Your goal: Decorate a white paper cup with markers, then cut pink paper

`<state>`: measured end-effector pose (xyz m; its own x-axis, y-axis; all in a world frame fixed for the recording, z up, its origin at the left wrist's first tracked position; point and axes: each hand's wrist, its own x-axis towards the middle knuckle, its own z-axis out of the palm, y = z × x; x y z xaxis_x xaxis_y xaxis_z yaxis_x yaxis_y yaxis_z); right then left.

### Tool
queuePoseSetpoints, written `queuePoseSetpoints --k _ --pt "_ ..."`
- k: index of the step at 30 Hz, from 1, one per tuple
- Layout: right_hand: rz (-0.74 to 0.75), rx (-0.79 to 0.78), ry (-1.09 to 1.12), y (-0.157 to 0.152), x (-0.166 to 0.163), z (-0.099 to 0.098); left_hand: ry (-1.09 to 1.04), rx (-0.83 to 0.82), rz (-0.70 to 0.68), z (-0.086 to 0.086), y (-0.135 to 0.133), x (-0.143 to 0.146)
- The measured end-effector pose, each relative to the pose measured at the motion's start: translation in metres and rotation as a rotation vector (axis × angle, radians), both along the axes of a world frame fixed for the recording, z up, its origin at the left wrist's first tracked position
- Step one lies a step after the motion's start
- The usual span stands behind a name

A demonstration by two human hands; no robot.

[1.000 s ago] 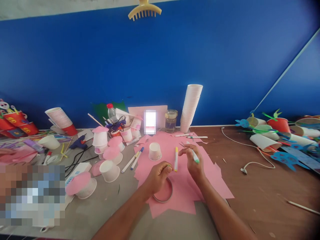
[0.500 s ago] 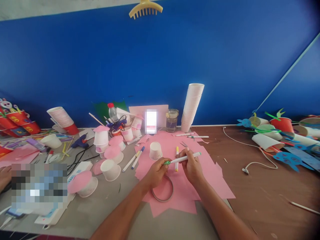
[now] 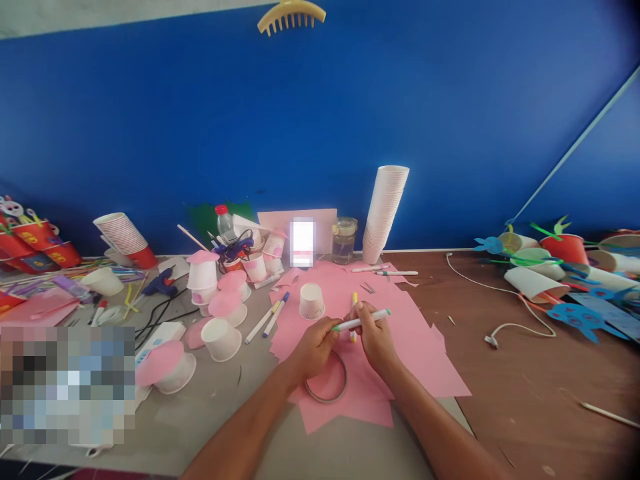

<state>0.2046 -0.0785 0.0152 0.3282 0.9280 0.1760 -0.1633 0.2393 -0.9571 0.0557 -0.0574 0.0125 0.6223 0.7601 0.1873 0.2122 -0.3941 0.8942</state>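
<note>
Over pink paper (image 3: pixel 415 360), my right hand (image 3: pixel 376 337) is closed on a white marker (image 3: pixel 354 324) with a green end. My left hand (image 3: pixel 316 343) pinches the small green cap (image 3: pixel 336 328) at the marker's tip, and cap and barrel now meet. A thin grey ring (image 3: pixel 326 401) shows by my left wrist; I cannot tell whether it lies on the paper. Partly behind my right hand lies a yellow marker (image 3: pixel 355 298). Just beyond my left hand a white paper cup (image 3: pixel 312 303) stands upside down.
Left of the paper are two markers (image 3: pixel 277 317), a white cup (image 3: pixel 220 340) and several cups with pink discs (image 3: pixel 163 363). A tall cup stack (image 3: pixel 385 213) and a glass jar (image 3: pixel 344 240) stand by the blue wall. On the right lies a white cable (image 3: pixel 525 307).
My right hand has brought the marker left and slightly down, and its tip has gone into the green cap in my left hand. My left hand has barely moved.
</note>
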Motion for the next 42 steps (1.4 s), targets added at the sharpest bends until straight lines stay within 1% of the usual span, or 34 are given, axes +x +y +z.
queuePoseSetpoints --k 5,9,13,18,22,24,25,27,29,30,32,34,36,38,39,42 --pt "0.095 -0.088 0.133 0.0 -0.004 -0.003 0.015 0.062 0.081 -0.007 -0.006 -0.001" --pt "0.156 -0.108 0.262 -0.002 -0.009 0.004 0.052 0.148 0.082 -0.004 -0.011 -0.001" --pt "0.17 -0.143 0.351 -0.005 -0.013 0.009 0.032 0.243 0.084 -0.004 -0.012 0.001" --pt "0.171 -0.167 0.382 -0.005 -0.014 0.007 -0.005 0.325 0.06 -0.006 -0.013 0.004" --pt "0.215 -0.157 0.373 -0.006 -0.012 0.008 0.034 0.366 0.045 -0.001 -0.016 0.003" --pt "0.214 -0.147 0.353 -0.005 -0.009 0.011 0.054 0.448 0.088 0.002 -0.014 0.001" --pt "0.192 -0.133 0.331 -0.005 -0.006 0.012 0.052 0.511 0.139 0.004 -0.01 -0.002" --pt "0.088 -0.084 0.229 -0.004 0.001 0.013 0.034 0.63 0.29 0.007 0.001 -0.01" --pt "-0.072 -0.023 0.03 -0.002 0.008 0.01 0.07 0.671 0.504 0.01 0.016 -0.023" --pt "-0.147 -0.009 -0.101 0.0 0.012 0.007 0.158 0.652 0.612 0.012 0.024 -0.03" --pt "-0.239 0.004 -0.389 0.004 0.017 -0.002 0.451 0.55 0.813 0.016 0.037 -0.044" --pt "-0.266 0.062 -0.702 0.007 0.021 -0.012 0.771 0.454 0.844 0.019 0.045 -0.055" --pt "-0.215 0.131 -0.983 0.01 0.022 -0.022 0.989 0.403 0.8 0.02 0.047 -0.062" --pt "-0.144 0.139 -1.194 0.011 0.021 -0.028 1.115 0.375 0.741 0.02 0.047 -0.065" --pt "-0.105 0.118 -1.274 0.011 0.02 -0.03 1.153 0.36 0.712 0.021 0.047 -0.067" --pt "0.018 -0.012 -1.425 0.009 0.018 -0.029 1.217 0.304 0.632 0.021 0.046 -0.069"
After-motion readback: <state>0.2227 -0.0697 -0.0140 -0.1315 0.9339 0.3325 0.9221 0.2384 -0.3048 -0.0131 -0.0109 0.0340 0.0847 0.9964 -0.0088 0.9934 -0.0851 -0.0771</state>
